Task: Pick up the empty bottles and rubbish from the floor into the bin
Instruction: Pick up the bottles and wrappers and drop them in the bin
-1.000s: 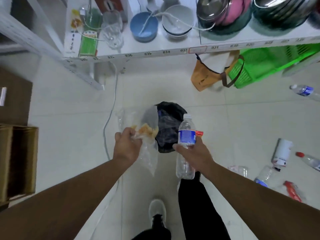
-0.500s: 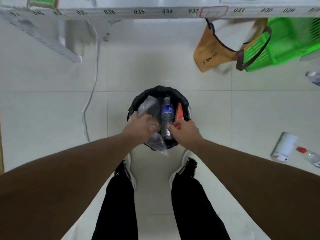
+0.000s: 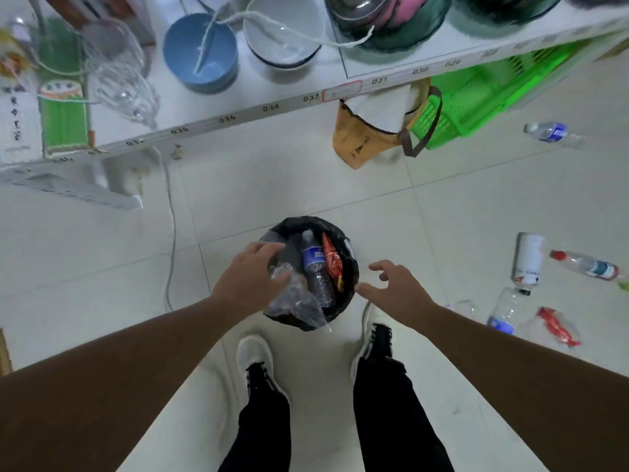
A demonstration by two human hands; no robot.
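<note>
Our left hand (image 3: pixel 250 279) hangs spread and empty over the bin (image 3: pixel 350 267), fingertips on or just above the clear bag (image 3: pixel 296 301) that droops over the near rim, with a bottle (image 3: pixel 315 267) and red wrapper (image 3: pixel 333 264) already inside. Our right hand (image 3: pixel 396 289) is just right of the bin, grip wide and empty. The remaining litter lies to its right: a white can (image 3: pixel 528 258) upright-looking, a bottle beside it (image 3: pixel 587 265) lying crosswise, so we judge the right hand nearer.
</note>
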